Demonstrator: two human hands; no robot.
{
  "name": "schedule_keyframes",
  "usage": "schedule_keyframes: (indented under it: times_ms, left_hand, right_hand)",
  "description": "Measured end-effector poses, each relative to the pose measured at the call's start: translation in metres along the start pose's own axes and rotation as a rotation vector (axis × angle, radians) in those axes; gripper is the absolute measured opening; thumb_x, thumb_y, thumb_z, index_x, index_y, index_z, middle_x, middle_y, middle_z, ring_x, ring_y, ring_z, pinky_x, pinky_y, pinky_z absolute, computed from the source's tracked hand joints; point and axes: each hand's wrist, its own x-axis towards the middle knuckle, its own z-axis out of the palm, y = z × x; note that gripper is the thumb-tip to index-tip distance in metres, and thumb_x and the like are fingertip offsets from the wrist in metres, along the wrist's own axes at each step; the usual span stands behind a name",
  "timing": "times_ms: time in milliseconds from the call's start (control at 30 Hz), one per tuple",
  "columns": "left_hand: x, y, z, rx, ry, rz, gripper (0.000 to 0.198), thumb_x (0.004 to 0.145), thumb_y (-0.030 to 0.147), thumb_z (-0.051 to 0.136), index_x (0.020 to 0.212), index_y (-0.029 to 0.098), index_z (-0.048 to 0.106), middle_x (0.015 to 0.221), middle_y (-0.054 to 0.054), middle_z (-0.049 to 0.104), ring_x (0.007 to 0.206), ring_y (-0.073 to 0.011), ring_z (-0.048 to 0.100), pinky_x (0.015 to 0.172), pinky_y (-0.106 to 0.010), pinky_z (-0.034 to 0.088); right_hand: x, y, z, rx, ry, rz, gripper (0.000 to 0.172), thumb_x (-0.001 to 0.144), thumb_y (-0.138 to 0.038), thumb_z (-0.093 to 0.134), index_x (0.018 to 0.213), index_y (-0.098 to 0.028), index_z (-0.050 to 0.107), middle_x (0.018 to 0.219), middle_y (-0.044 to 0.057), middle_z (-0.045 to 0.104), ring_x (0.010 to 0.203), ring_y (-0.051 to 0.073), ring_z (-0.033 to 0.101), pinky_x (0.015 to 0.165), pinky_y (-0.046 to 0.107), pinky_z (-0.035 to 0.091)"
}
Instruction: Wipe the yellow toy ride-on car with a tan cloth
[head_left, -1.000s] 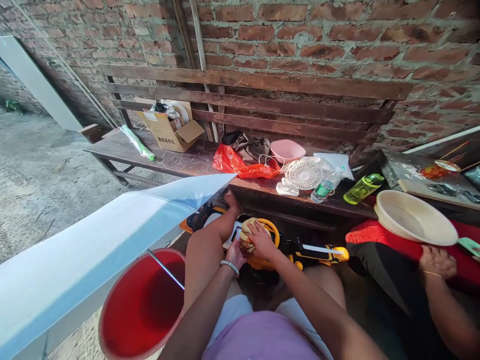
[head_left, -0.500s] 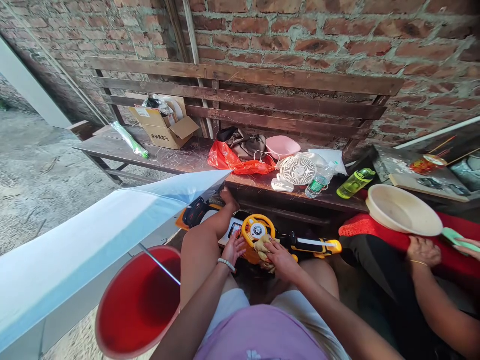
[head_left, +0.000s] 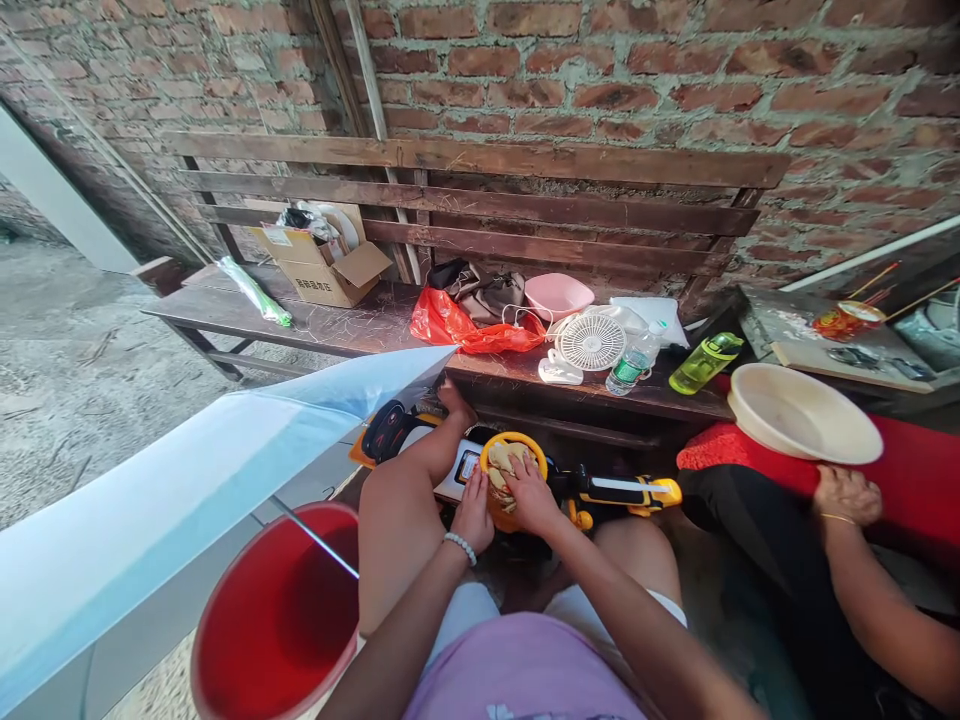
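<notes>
Head view: the person's right hand [head_left: 534, 497] has its fingers clenched down on a tan rag [head_left: 504, 470], which lies over the yellow steering wheel [head_left: 506, 436] of a toy ride-on car [head_left: 450, 470], just below the bench [head_left: 300, 325]. The left hand [head_left: 472, 514] has its fingers against the wheel's rim; whether they grip it cannot be told. Right of the car, a co-worker's hand [head_left: 847, 497] is just below a beige basin [head_left: 802, 412]; left of it sits a red bucket [head_left: 277, 610].
</notes>
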Motion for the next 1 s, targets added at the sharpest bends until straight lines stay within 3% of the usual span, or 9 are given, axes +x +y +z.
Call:
schedule_keyframes:
  times_ms: [233,367,433,567,700,833,900,1000]
  left_hand:
    - [-0.003,0.009,-0.001,0.057,0.015,-0.004,0.099,0.077,0.007,0.053,0.173,0.009,0.029,0.183,-0.016,0.021,0.171,-0.0321,0.014,0.140,-0.059,0.018]
    - [-0.006,0.017,-0.002,0.122,-0.002,0.002,0.097,0.079,0.007,0.052,0.173,0.012,0.031,0.184,-0.014,0.020,0.172,-0.0317,0.011,0.140,-0.059,0.020]
    - [-0.006,0.020,-0.002,0.162,-0.061,0.007,0.093,0.080,0.007,0.051,0.171,0.009,0.034,0.183,-0.017,0.021,0.171,-0.0318,0.014,0.139,-0.057,0.023]
    - [-0.006,0.018,-0.001,0.247,-0.098,0.000,0.090,0.081,0.008,0.051,0.170,0.007,0.037,0.181,-0.020,0.027,0.170,-0.0345,0.019,0.137,-0.058,0.026]
    - [-0.007,0.016,-0.002,0.281,-0.119,-0.009,0.099,0.079,0.009,0.055,0.174,0.013,0.030,0.179,-0.018,0.034,0.169,-0.0377,0.022,0.135,-0.062,0.028]
    - [-0.008,0.020,-0.006,0.286,-0.119,-0.003,0.102,0.077,0.006,0.055,0.175,0.015,0.028,0.183,-0.014,0.021,0.170,-0.0357,0.019,0.134,-0.059,0.032]
    - [-0.008,0.023,-0.008,0.280,-0.127,-0.009,0.104,0.075,0.005,0.055,0.175,0.016,0.028,0.184,-0.012,0.018,0.170,-0.0342,0.019,0.134,-0.057,0.032]
    - [-0.007,0.026,-0.010,0.253,-0.138,-0.033,0.104,0.075,0.003,0.054,0.175,0.016,0.028,0.185,-0.012,0.017,0.170,-0.0323,0.021,0.135,-0.054,0.031]
  right_hand:
    - [-0.042,0.028,0.004,-0.057,-0.019,-0.018,0.072,0.083,-0.004,0.055,0.154,-0.017,0.063,0.174,0.016,0.043,0.164,0.037,0.031,0.130,0.050,0.033]
    - [-0.049,0.023,-0.010,-0.086,-0.030,0.018,0.062,0.085,-0.007,0.056,0.144,-0.017,0.070,0.162,0.019,0.055,0.154,0.039,0.044,0.122,0.049,0.043]
    - [-0.039,0.014,-0.021,-0.105,0.011,0.027,0.061,0.087,-0.007,0.056,0.145,-0.016,0.069,0.159,0.020,0.056,0.151,0.038,0.046,0.122,0.048,0.043]
    - [0.003,-0.002,-0.043,-0.118,0.139,-0.098,0.065,0.092,-0.008,0.055,0.156,-0.016,0.059,0.171,0.019,0.043,0.161,0.037,0.032,0.130,0.052,0.032]
    - [0.044,-0.002,-0.050,-0.129,0.049,-0.183,0.060,0.095,-0.010,0.055,0.152,-0.022,0.064,0.173,0.014,0.043,0.160,0.034,0.034,0.130,0.051,0.032]
    - [0.048,0.014,-0.041,-0.139,0.061,0.016,0.060,0.097,-0.014,0.055,0.156,-0.024,0.060,0.170,0.018,0.043,0.152,0.037,0.044,0.124,0.051,0.041]
    - [0.036,0.024,-0.032,-0.145,0.104,0.160,0.067,0.095,-0.017,0.060,0.161,-0.023,0.054,0.165,0.022,0.047,0.143,0.038,0.052,0.117,0.052,0.047]
    - [0.009,0.031,-0.017,-0.129,0.062,0.328,0.073,0.093,-0.017,0.063,0.164,-0.018,0.049,0.153,0.027,0.054,0.130,0.038,0.062,0.108,0.048,0.053]
